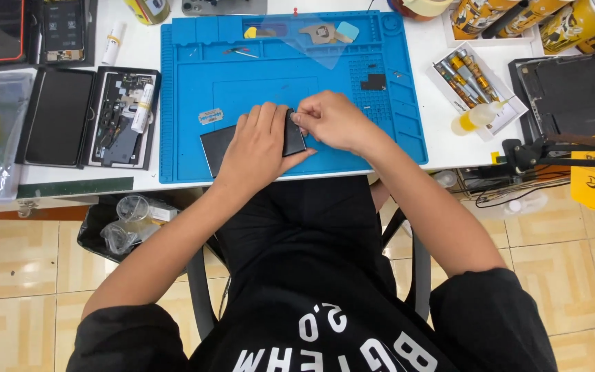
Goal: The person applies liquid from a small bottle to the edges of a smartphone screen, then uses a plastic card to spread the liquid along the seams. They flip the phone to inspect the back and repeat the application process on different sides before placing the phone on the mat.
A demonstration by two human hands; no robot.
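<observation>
A dark flat phone (216, 146) lies on the blue work mat (256, 83) near its front edge. My left hand (256, 148) rests flat over the phone and presses it to the mat. A black rectangular part (293, 134) stands up from the phone's right side. My right hand (332, 120) pinches the top of that part with fingertips close together. A small silver strip (211, 116) lies on the mat just left of my left hand.
Two opened phones in black trays (91, 117) sit left of the mat. A white tray of small tubes (466, 79) and a clear squeeze bottle (480, 116) lie to the right, beside a dark tablet (573, 89). A bin (125, 224) stands under the table's edge.
</observation>
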